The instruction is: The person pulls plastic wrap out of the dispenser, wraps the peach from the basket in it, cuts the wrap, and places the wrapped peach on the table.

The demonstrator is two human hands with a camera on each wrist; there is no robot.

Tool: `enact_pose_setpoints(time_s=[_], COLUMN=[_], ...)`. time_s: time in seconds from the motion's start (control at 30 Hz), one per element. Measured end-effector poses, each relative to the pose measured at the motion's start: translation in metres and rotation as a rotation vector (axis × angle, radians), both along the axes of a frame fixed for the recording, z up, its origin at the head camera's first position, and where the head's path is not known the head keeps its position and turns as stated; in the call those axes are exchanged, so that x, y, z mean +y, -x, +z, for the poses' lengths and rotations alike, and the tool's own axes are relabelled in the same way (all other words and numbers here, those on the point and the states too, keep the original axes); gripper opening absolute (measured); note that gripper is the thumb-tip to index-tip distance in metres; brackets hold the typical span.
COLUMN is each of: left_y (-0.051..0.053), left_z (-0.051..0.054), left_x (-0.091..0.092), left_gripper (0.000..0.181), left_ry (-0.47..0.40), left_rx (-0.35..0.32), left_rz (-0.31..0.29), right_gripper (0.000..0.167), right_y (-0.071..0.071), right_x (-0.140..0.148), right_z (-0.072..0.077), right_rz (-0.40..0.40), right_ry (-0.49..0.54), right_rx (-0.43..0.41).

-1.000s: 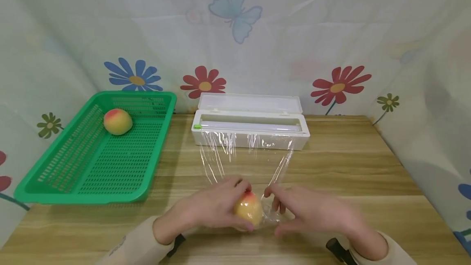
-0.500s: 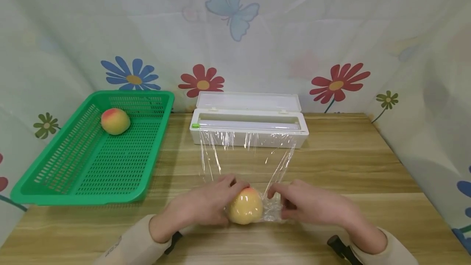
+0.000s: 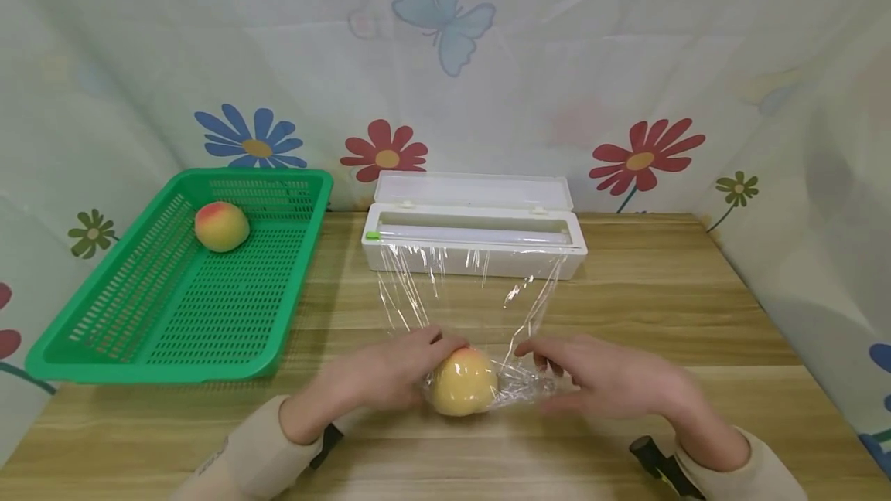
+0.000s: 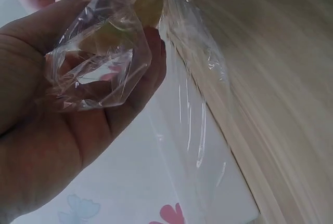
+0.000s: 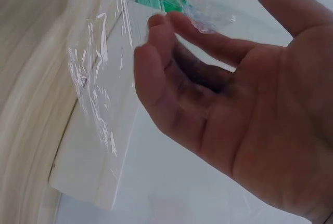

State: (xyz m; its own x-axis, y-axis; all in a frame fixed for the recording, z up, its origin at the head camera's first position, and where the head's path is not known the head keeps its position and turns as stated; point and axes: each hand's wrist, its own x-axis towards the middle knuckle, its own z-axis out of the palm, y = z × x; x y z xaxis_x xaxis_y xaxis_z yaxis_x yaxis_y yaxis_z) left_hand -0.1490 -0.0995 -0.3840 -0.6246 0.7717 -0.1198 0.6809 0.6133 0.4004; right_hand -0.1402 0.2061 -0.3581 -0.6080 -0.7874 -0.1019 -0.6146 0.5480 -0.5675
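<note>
A yellow peach (image 3: 464, 383) with a pink top, under shiny cling film, sits at the table's front middle. My left hand (image 3: 379, 373) grips its left side. Crumpled film (image 4: 106, 63) bunches by the palm in the left wrist view. A film sheet (image 3: 473, 304) stretches from the peach back to a white cling film dispenser (image 3: 476, 261) with its lid raised. To the right of the peach, gathered film (image 3: 522, 386) sticks out. My right hand (image 3: 616, 377) is beside that end, fingers loosely bent and thumb apart, pinching nothing in the right wrist view (image 5: 208, 94).
A green plastic basket (image 3: 295, 292) stands at the left with another peach (image 3: 221, 226) inside. The wooden table (image 3: 661, 300) ends at a patterned cloth backdrop (image 3: 529, 99) behind the dispenser.
My left hand has shifted leftward around the peach, leaving more of its front showing. The right hand has moved off to the right, and the gathered film at that side now spreads wider.
</note>
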Motion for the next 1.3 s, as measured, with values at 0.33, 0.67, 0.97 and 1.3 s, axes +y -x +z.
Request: enact_pose_setpoints(time_s=[0.33,0.67,0.97,1.3], left_y=[0.011,0.019,0.022,0.034], left_z=[-0.004,0.004,0.014,0.015], left_x=[-0.008,-0.020,-0.032,-0.048], left_gripper=[0.075,0.054,0.033,0.022], left_ry=[-0.088,-0.090,-0.130,-0.146], left_rx=[-0.090,-0.171,-0.095,-0.153], left_rz=[0.016,0.078,0.030,0.005], right_gripper=[0.026,0.022,0.020,0.018], right_y=[0.007,0.017,0.021,0.025], right_x=[-0.013,-0.004,0.002,0.005], right_z=[-0.012,-0.014,-0.019,-0.017], right_rz=[-0.026,-0.070,-0.017,-0.044], right_ry=[-0.008,-0.057,-0.084,-0.072], right_rx=[0.031,-0.052,0.043,-0.055])
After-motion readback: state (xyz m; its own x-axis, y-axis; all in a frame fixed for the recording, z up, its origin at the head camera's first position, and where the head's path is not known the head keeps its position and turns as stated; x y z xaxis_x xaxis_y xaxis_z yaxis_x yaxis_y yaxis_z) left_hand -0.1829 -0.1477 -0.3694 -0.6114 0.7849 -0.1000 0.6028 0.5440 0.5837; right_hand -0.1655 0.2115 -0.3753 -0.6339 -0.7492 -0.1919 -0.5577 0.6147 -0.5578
